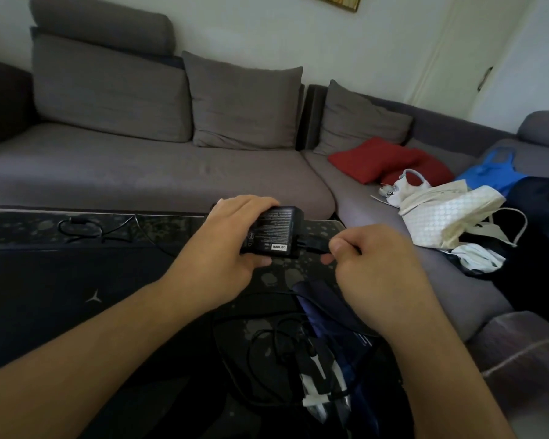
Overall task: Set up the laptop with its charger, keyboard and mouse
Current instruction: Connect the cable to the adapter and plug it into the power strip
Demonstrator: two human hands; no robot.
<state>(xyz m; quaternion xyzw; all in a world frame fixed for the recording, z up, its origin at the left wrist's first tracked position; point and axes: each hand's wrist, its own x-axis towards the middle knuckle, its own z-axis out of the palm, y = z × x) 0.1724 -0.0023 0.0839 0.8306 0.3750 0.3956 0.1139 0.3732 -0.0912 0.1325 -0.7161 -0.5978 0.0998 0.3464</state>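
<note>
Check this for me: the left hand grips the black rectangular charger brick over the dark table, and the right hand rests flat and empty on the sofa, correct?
Not quite. The head view shows the right hand pinching the black power plug at the end of the black rectangular charger brick, not resting on the sofa. The left hand does grip the brick over the dark table.

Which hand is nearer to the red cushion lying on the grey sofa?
The right hand. It is just below and left of the red cushion, pinching a black plug. The left hand is further left, gripping the black charger brick.
</note>
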